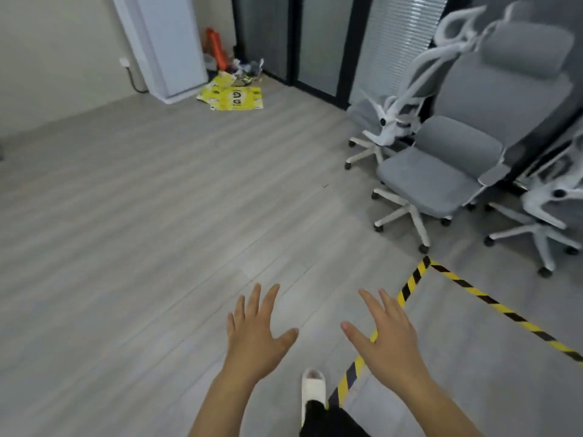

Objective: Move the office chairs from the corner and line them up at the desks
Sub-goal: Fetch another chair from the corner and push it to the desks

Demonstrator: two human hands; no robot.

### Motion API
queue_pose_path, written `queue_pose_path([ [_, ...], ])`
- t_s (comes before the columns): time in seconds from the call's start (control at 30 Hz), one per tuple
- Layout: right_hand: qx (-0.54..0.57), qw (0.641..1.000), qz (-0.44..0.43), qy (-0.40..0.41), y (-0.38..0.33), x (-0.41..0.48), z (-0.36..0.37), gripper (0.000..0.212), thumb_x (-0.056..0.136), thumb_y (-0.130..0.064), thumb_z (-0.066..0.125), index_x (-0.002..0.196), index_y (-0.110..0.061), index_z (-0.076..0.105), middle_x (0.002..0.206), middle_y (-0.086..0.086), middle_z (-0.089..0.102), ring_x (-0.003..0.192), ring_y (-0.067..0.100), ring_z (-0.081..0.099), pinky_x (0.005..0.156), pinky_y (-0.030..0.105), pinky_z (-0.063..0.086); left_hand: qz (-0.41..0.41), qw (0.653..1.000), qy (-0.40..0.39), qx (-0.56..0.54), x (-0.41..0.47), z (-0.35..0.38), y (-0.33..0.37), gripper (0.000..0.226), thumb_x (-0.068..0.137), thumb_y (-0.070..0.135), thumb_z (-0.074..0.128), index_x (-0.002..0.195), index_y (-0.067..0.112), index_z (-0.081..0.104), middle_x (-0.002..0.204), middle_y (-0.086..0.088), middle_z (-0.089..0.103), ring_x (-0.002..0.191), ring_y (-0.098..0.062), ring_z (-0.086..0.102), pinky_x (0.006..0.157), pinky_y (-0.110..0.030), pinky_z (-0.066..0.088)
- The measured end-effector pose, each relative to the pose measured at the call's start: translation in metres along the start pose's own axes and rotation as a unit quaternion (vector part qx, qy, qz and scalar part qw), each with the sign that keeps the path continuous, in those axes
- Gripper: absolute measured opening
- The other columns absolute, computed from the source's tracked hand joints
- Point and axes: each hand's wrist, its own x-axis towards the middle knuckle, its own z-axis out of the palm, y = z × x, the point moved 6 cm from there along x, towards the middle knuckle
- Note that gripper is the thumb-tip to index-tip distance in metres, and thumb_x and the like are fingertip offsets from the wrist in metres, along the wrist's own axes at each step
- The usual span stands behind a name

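Three grey office chairs with white wheeled bases stand clustered at the right. The nearest chair [441, 171] faces left, with a tall grey back and headrest. A second chair [385, 121] stands behind it with its white frame showing. A third chair [549, 209] is partly cut off at the right edge. My left hand [255, 329] and my right hand [388, 335] are stretched out low in the view, palms down, fingers spread, holding nothing. Both are well short of the chairs. No desk is in view.
Yellow-black hazard tape [413, 279] marks a corner on the grey wood floor in front of the chairs. A white standing unit [170, 48] and yellow cardboard [236, 97] with clutter sit in the far corner. Dark glass partitions [315, 42] run behind. My slippered foot [312, 389] is below.
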Motion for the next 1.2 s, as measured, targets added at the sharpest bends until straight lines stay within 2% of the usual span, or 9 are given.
queue_pose_path([
  [0.1,0.018,0.997,0.06,0.046,0.026,0.058,-0.023,0.076,0.084,-0.074,0.039,0.149,-0.045,0.017,0.162,-0.006,0.004,0.149,0.018,-0.002,0.119,0.049,0.013,0.038,0.998,-0.035,0.028,0.08,0.008,0.039,0.086,0.088,0.063,0.05,0.15,0.048,-0.008,0.162,0.011,-0.016,0.149,-0.024,-0.015,0.119,-0.048,-0.006],
  [0.27,0.056,0.991,0.098,0.073,0.041,0.177,-0.064,0.078,0.084,-0.075,0.039,0.151,-0.042,0.014,0.163,-0.003,0.005,0.149,0.021,-0.001,0.119,0.047,0.012,0.096,0.99,-0.077,0.074,0.202,-0.004,0.113,0.087,0.087,0.062,0.053,0.149,0.05,-0.006,0.162,0.012,-0.015,0.149,-0.022,-0.015,0.12,-0.047,-0.006],
  [0.5,0.103,0.987,0.088,0.089,0.038,0.333,-0.127,0.075,0.088,-0.069,0.041,0.151,-0.039,0.014,0.163,-0.005,0.003,0.149,0.018,-0.003,0.12,0.045,0.008,0.122,0.989,-0.043,0.067,0.357,-0.057,0.2,0.085,0.088,0.058,0.056,0.151,0.047,0.0,0.162,0.013,-0.01,0.15,-0.021,-0.01,0.121,-0.045,-0.003],
  [0.6,0.101,0.987,0.092,0.09,0.05,0.387,-0.141,0.076,0.086,-0.072,0.039,0.151,-0.04,0.014,0.162,-0.007,0.004,0.149,0.016,-0.002,0.12,0.046,0.01,0.122,0.988,-0.072,0.068,0.416,-0.044,0.226,0.086,0.088,0.057,0.056,0.15,0.048,-0.002,0.162,0.013,-0.011,0.15,-0.021,-0.011,0.121,-0.045,-0.002],
  [0.77,0.098,0.978,0.145,0.114,0.09,0.486,-0.178,0.075,0.086,-0.07,0.043,0.15,-0.039,0.018,0.162,-0.006,0.01,0.149,0.017,0.003,0.119,0.047,0.016,0.143,0.981,-0.11,0.075,0.542,-0.019,0.283,0.086,0.088,0.056,0.057,0.151,0.048,-0.001,0.162,0.012,-0.011,0.15,-0.024,-0.011,0.12,-0.047,-0.003],
  [0.9,0.093,0.97,0.166,0.15,0.11,0.576,-0.235,0.071,0.085,-0.069,0.046,0.146,-0.04,0.026,0.159,-0.004,0.018,0.147,0.018,0.013,0.116,0.047,0.024,0.183,0.973,-0.126,0.067,0.657,-0.018,0.355,0.086,0.087,0.057,0.057,0.151,0.047,-0.001,0.163,0.011,-0.011,0.15,-0.025,-0.01,0.121,-0.047,-0.001],
  [0.97,0.096,0.966,0.183,0.158,0.116,0.62,-0.272,0.072,0.086,-0.065,0.049,0.147,-0.037,0.026,0.16,-0.001,0.017,0.147,0.019,0.012,0.116,0.046,0.024,0.202,0.969,-0.127,0.068,0.711,-0.023,0.399,0.086,0.087,0.057,0.057,0.152,0.046,0.001,0.163,0.011,-0.009,0.15,-0.025,-0.009,0.121,-0.046,0.0],
  [1.1,0.086,0.954,0.181,0.222,0.13,0.688,-0.339,0.071,0.088,-0.062,0.05,0.15,-0.038,0.024,0.16,-0.009,0.014,0.148,0.013,0.006,0.119,0.042,0.016,0.244,0.958,-0.138,0.062,0.8,-0.017,0.484,0.086,0.086,0.056,0.058,0.152,0.043,0.006,0.164,0.01,-0.004,0.15,-0.025,-0.006,0.121,-0.044,0.003],
  [1.2,0.089,0.948,0.189,0.241,0.152,0.719,-0.356,0.07,0.084,-0.068,0.048,0.147,-0.042,0.028,0.154,-0.017,0.018,0.147,0.011,0.01,0.118,0.043,0.02,0.267,0.945,-0.172,0.075,0.846,0.004,0.53,0.087,0.086,0.054,0.059,0.153,0.04,0.007,0.164,0.008,-0.003,0.15,-0.028,-0.005,0.121,-0.044,0.004],
])
